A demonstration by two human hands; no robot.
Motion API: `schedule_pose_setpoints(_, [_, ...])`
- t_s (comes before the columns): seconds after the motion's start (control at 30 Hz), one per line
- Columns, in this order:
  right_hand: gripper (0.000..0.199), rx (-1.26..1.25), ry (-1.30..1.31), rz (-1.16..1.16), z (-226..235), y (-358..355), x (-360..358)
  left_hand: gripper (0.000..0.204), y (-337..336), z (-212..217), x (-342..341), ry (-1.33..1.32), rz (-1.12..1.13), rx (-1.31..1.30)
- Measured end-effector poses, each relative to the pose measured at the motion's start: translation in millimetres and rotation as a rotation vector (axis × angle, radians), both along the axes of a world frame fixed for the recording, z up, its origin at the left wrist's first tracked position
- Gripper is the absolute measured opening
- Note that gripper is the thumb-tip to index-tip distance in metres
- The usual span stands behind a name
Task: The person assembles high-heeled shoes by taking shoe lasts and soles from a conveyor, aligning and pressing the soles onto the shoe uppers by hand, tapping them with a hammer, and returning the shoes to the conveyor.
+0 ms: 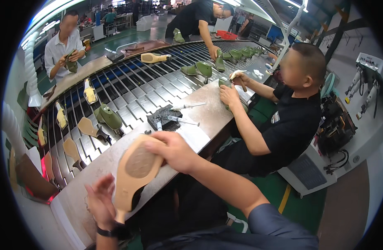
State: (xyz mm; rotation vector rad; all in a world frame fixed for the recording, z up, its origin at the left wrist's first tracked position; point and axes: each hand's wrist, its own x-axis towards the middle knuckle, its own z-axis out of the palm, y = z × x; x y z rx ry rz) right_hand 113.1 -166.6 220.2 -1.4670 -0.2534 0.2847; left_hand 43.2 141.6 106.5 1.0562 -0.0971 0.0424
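A tan shoe sole (135, 166) with a textured oval forepart is held up over the near edge of the workbench, its narrow heel end pointing down. My right hand (175, 152) grips the wide toe end, thumb on the face that shows. Beside the heel end, my left hand (102, 202) has its fingers stretched apart; whether its palm touches the sole cannot be made out. Just beyond the toe end, a stained black block (164, 116) bears syringes, one syringe (184, 121) lying across it. A white sheet (193, 137) lies beside the block.
Past the bench runs a slatted metal conveyor (137, 100) carrying tan soles (87, 126) and green shoes (108, 116). On my right a co-worker (283, 112) sits close, handling a green shoe. Two more people work across the conveyor. Machinery (337, 125) stands at the far right.
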Motion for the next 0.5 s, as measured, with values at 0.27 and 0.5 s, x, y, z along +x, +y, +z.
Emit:
schedule_pose_setpoints(0.27, [0.042, 0.482, 0.360, -0.010, -104.3, 6.1, -118.1, 0.077, -5.5, -22.4, -2.1, 0.137, 0.512, -0.008])
schedule_pose_setpoints(0.5, [0.061, -0.405, -0.597, 0.089, -76.1, 49.8, -72.3, 0.087, 9.5, 42.5, 63.2, -0.490, 0.094, 0.729])
